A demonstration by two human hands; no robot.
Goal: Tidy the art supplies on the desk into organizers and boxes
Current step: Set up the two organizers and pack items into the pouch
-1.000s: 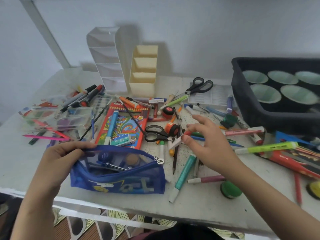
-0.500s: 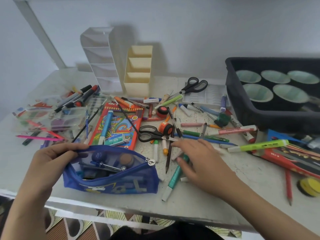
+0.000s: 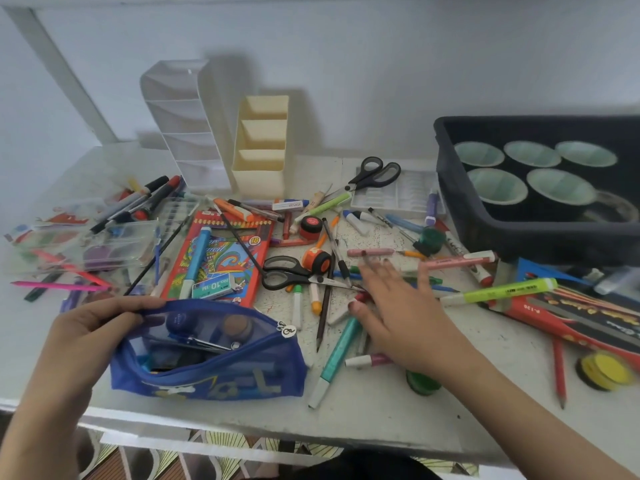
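Your left hand (image 3: 86, 329) pinches the upper rim of a blue mesh zip pouch (image 3: 214, 375), which lies unzipped at the near edge of the pale speckled desk (image 3: 381, 420). Your right hand (image 3: 405, 313) is flat, its fingers spread and blurred, over loose pens and markers (image 3: 337, 355) just right of the pouch. A white tiered plastic organizer (image 3: 183, 133) and a cream three-slot organizer (image 3: 259, 147) stand side by side against the back wall.

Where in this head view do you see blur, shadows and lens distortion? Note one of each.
Head view: the right hand is blurred at its fingertips, the left hand and pouch look sharp; the white organizer and cream organizer cast soft shadows rightward on the wall; the white one leans, likely wide-angle distortion.
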